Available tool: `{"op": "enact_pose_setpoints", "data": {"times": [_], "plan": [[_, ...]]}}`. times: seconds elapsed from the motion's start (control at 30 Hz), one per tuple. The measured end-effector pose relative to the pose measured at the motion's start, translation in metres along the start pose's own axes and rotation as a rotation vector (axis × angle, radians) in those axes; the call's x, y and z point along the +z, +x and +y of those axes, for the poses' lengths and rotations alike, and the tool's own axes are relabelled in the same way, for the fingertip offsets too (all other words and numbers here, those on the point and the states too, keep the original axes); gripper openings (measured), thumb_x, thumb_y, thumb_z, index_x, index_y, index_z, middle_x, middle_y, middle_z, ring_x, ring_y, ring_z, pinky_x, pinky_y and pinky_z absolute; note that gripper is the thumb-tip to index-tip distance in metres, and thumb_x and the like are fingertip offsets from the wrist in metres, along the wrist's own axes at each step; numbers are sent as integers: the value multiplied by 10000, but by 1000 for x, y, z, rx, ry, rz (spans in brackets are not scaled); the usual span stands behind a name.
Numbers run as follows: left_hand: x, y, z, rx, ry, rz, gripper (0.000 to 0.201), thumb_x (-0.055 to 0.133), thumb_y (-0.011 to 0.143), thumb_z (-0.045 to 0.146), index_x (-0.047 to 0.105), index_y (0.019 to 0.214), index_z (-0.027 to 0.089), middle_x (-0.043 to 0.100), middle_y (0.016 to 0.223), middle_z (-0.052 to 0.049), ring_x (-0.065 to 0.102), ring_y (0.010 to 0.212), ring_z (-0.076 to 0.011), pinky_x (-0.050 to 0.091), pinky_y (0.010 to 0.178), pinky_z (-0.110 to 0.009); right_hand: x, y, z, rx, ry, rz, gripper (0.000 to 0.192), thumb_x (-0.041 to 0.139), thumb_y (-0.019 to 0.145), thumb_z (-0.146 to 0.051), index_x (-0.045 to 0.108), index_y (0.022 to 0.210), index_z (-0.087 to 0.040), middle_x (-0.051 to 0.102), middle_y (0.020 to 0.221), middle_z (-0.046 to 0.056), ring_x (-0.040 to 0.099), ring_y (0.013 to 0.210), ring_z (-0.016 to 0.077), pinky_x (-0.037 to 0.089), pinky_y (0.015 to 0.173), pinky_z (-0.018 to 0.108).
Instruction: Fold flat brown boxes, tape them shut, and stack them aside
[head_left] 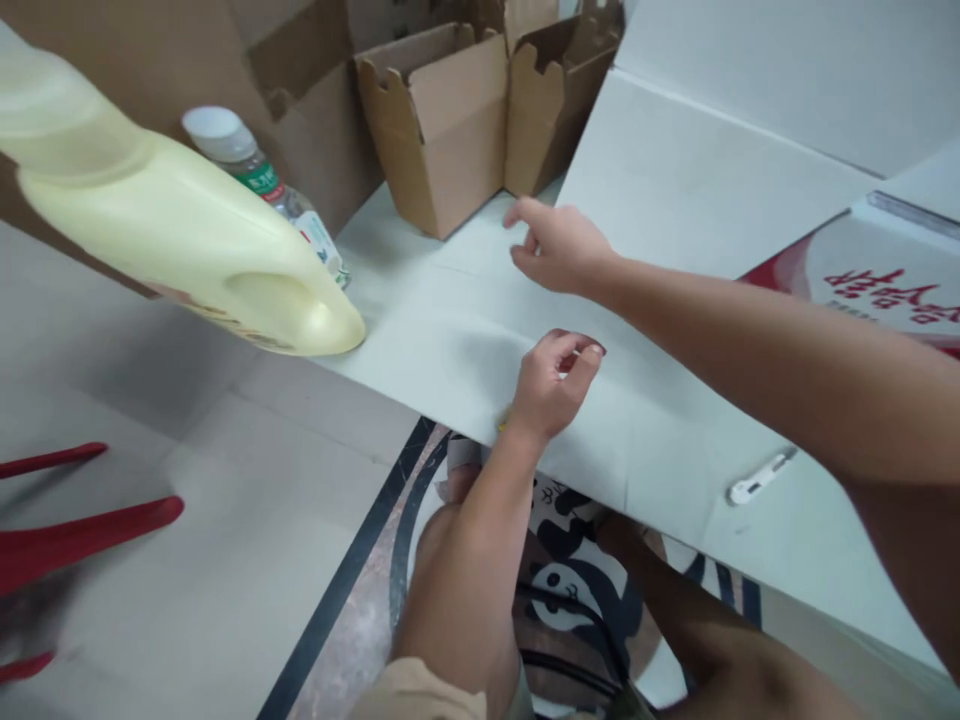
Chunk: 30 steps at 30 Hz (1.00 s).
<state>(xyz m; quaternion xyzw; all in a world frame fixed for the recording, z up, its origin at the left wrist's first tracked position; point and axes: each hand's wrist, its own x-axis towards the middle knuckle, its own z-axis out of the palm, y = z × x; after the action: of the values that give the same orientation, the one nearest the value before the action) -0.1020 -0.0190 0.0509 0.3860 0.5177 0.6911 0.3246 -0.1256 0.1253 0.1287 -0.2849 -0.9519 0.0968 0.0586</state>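
Observation:
My left hand [556, 382] hovers above the near part of the white table [450, 300], its fingers curled in toward the thumb. Whether anything small sits in that pinch cannot be made out. Further out, my right hand [561, 245] reaches over the table with the index finger stretched and a gap to the thumb; nothing shows in it. Just beyond its fingertips stand a brown cardboard box [461, 135] with an open, notched top and a second such box [536, 130]. A white utility knife [761, 477] lies on the table below my right forearm.
A large pale yellow jug [195, 230] stands at the table's left edge, with a clear bottle with a white cap [262, 180] behind it. At right is a white carton with red lettering [892, 270]. Red furniture legs [90, 530] are on the floor at left.

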Motion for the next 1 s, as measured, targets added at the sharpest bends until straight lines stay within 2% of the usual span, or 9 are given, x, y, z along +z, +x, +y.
{"op": "enact_pose_setpoints", "data": {"times": [0.1, 0.2, 0.3, 0.4, 0.6, 0.73, 0.87, 0.93, 1.0], "plan": [[-14, 1, 2, -80, -65, 39, 259, 583, 880, 420, 695, 792, 204, 667, 872, -51, 616, 811, -153, 514, 814, -319, -7, 57, -48, -26, 45, 52, 590, 599, 850, -222, 493, 1430, -249, 712, 1141, 81, 683, 1099, 345, 577, 937, 519], [-22, 2, -1, -160, -185, 72, 336, 577, 883, 517, 683, 788, 214, 646, 859, -30, 599, 776, -139, 503, 827, -327, -9, 112, -75, -42, 154, 100, 785, 649, 813, -206, 365, 1541, -269, 670, 1283, 71, 682, 1155, 324, 571, 1026, 499], [-26, 2, -3, -187, -290, 76, 397, 572, 879, 587, 667, 780, 215, 658, 886, -26, 593, 770, -129, 503, 853, -328, -5, 148, -77, 1, 257, 117, 823, 718, 779, -263, 385, 1528, -339, 689, 1225, 45, 712, 1063, 288, 590, 998, 478], [-27, 2, -3, -198, -337, 91, 358, 573, 873, 544, 685, 799, 212, 684, 899, -30, 595, 761, -126, 499, 833, -321, -3, 146, -66, 47, 99, 152, 600, 745, 783, -460, 553, 1337, -331, 694, 1204, 78, 676, 1102, 313, 557, 1021, 537], [-24, 1, -2, -121, -382, 180, 336, 548, 877, 489, 694, 797, 197, 667, 834, -38, 584, 727, -131, 475, 760, -306, -12, 76, -32, 75, -175, 177, 425, 428, 972, -547, 613, 1056, -174, 698, 1153, 166, 656, 1093, 352, 525, 976, 584], [-22, -3, -1, 33, -204, 409, 321, 515, 921, 424, 645, 733, 198, 604, 779, -32, 558, 724, -143, 453, 733, -309, -21, 13, 10, 151, -117, 238, 435, 382, 995, -548, 618, 925, -189, 722, 956, 130, 660, 976, 271, 524, 946, 481], [-23, -6, -1, 249, -3, 732, 250, 532, 934, 370, 622, 765, 208, 570, 798, -23, 547, 804, -157, 440, 782, -309, -24, -92, 60, 121, 101, 462, 448, 314, 997, -457, 692, 960, -220, 729, 876, 82, 690, 885, 258, 517, 867, 443], [-21, -5, -3, 251, 6, 746, 213, 564, 923, 404, 646, 859, 219, 611, 892, -28, 576, 880, -162, 459, 838, -313, -21, -155, 78, 130, 277, 660, 472, 308, 990, -466, 734, 982, -262, 750, 954, 71, 710, 895, 271, 523, 825, 455], [-15, -2, -7, 223, -46, 615, 270, 598, 906, 488, 672, 972, 236, 668, 1034, -43, 619, 1005, -181, 485, 916, -332, -15, -218, 89, 219, 354, 802, 392, 378, 946, -452, 759, 977, -365, 759, 1031, 52, 716, 997, 302, 516, 874, 510]]}}
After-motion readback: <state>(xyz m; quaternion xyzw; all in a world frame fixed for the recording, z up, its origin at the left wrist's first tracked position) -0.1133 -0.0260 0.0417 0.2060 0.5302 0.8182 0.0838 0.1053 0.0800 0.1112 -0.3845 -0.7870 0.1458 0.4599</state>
